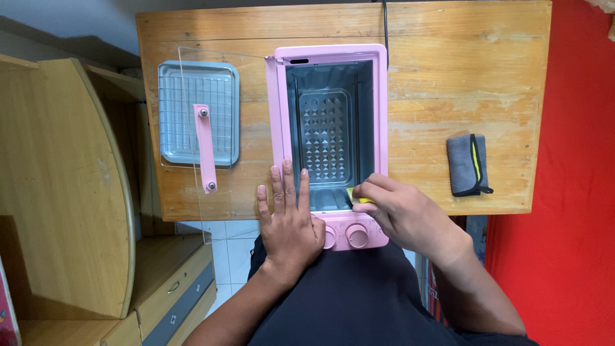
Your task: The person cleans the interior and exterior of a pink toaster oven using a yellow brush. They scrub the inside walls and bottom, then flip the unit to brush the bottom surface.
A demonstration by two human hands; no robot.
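Wooden table fills most of the view, with a red surface at the right side and pale wooden furniture at the left. On the table lies a small pink toaster oven, turned on its back so its open cavity faces up to the camera; its two pink knobs are at the near end, close to the person's body.

Inside the near right corner of the cavity, the right hand presses a small yellow sponge against the oven wall. Only a little of the sponge shows between the fingertips, which are closed together around it. I judge the sponge soft and light, easy to squeeze, so a pinch with the fingertips is enough to keep it. The left hand lies flat with fingers spread on the near left frame of the oven, just beside the right hand, and holds nothing.

The oven looks stiff and rather light, probably able to slide on the wood, so a flat palm on its frame seems a good place to steady it. Its clear glass door with a pink handle is swung open to the left and looks fragile. Under the glass a grey baking tray with a wire rack is visible. Well apart at the right lies a folded grey cloth.
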